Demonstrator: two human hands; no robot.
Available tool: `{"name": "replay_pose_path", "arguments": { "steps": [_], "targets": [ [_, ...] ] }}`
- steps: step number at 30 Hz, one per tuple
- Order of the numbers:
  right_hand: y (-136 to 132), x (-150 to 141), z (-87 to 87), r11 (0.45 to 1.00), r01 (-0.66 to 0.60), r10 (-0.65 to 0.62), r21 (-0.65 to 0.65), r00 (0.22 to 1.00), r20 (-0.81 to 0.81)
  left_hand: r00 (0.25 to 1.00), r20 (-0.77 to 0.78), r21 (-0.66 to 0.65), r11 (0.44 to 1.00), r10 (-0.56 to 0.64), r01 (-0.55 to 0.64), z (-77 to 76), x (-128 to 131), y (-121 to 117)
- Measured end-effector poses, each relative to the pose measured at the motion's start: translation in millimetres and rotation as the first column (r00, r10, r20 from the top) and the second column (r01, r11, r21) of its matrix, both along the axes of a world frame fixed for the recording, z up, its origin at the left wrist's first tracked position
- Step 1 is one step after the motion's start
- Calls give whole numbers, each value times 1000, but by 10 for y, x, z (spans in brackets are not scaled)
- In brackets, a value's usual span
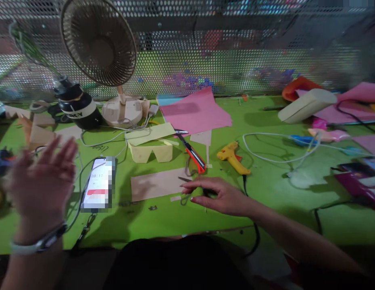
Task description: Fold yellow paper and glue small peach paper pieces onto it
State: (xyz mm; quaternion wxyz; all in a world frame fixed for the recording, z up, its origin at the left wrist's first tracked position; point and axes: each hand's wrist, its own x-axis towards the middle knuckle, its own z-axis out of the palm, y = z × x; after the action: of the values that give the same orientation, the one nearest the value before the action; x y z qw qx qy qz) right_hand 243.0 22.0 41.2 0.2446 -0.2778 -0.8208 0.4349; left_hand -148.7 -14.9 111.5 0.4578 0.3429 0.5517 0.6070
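Observation:
My left hand (44, 181) is raised over the left side of the table, smeared by motion, its fingers apart and nothing in it. It is nearest to a phone (98, 183) lit with a timer. Low over the table, my right hand (219, 195) has its thumb and forefinger apart. A thin dark blade, seemingly of scissors (184, 179), shows at its fingertips; the rest is hidden under the hand. Beside it lies a pale rectangular paper piece (154, 185). Behind that are a notched cream paper cutout (139, 154), a red utility knife (195, 158) and a yellow glue gun (231, 157).
A fan (122, 110) and a black bottle (78, 108) stand at the back left. Pink sheets (196, 112) lie behind the knife. A white cable (263, 162) loops at right, near a purple object (353, 185). Perforated metal mesh (181, 56) closes off the back.

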Motion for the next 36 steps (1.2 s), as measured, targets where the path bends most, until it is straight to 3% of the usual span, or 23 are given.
{"name": "replay_pose_path", "arguments": {
  "steps": [1, 3, 4, 6, 8, 10, 13, 15, 19, 28, 33, 36],
  "targets": [
    [-1, -6, -3, 999, 7, -7, 46, 1000, 3, 996, 82, 24, 999, -43, 41, -105, 194, 13],
    [-4, -19, -30, 987, 23, -25, 161, 1000, 11, 964, 28, -33, 964, -264, 265, -313, 600, 16],
    [-10, -25, -52, 974, 25, -31, 226, 999, 19, 916, -60, -90, 916, -397, 391, -399, 775, 11],
    [-38, -43, -108, 929, 10, -37, 370, 997, 65, 745, -249, -181, 786, -618, 591, -521, 1017, -4],
    [-82, -74, -170, 855, -30, -62, 518, 985, 160, 578, -459, -227, 718, -675, 658, -597, 1119, -15],
    [-129, -127, -225, 753, -88, -119, 652, 957, 266, 442, -571, -250, 659, -692, 709, -660, 1142, -25],
    [-167, -239, -273, 614, -190, -168, 766, 917, 362, 315, -556, -273, 526, -770, 805, -765, 1159, -57],
    [-164, -313, -282, 565, -239, -182, 790, 897, 402, 266, -540, -268, 463, -799, 845, -836, 1189, -88],
    [-128, -401, -297, 560, -279, -219, 780, 858, 464, 230, -564, -248, 429, -793, 868, -926, 1239, -124],
    [-117, -440, -351, 575, -297, -225, 762, 839, 496, 272, -502, -235, 432, -821, 871, -956, 1247, -125],
    [-92, -431, -336, 681, -250, -184, 689, 852, 491, 303, -428, -241, 431, -852, 870, -909, 1255, -116],
    [-50, -375, -331, 726, -139, -188, 674, 902, 389, 358, -354, -236, 453, -864, 860, -874, 1247, -115]
  ]
}}
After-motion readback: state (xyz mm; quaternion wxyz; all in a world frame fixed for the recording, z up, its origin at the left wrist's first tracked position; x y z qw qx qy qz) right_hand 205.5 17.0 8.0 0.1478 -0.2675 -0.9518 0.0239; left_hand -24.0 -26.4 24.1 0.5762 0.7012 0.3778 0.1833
